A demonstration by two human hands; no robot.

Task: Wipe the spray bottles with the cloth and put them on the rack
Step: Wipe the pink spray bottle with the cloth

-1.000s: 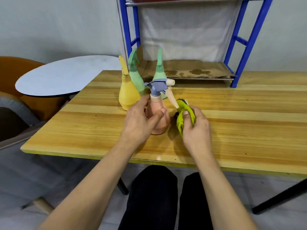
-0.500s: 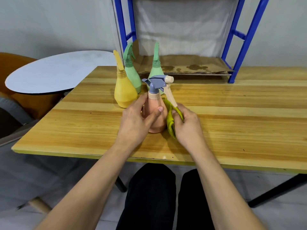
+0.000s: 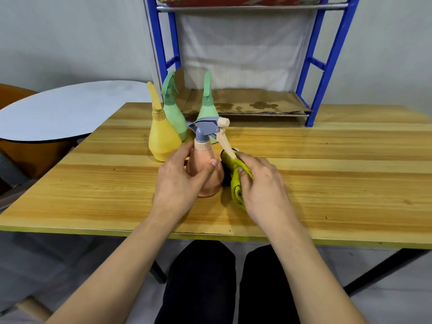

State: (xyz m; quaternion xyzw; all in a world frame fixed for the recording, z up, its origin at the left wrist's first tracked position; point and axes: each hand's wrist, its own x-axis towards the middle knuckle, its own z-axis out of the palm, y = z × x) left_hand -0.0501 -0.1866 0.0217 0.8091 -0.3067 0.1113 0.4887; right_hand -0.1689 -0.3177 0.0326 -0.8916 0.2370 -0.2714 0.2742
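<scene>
Your left hand (image 3: 180,183) is wrapped round the pink bottle (image 3: 205,174), upright on the table (image 3: 339,183); your right hand (image 3: 261,181) grips the cloth (image 3: 236,181) just beside it (right side, under the trigger), so wipe leftward

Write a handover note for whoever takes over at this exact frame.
Left hand: gripping the pink bottle, upright on the wooden table.
Right hand: holding the yellow-green cloth beside that bottle.
Yellow bottle and two green bottles stand behind, on the table.
Done: nothing on the blue rack.
Left: wipe and shelve all four.
</scene>
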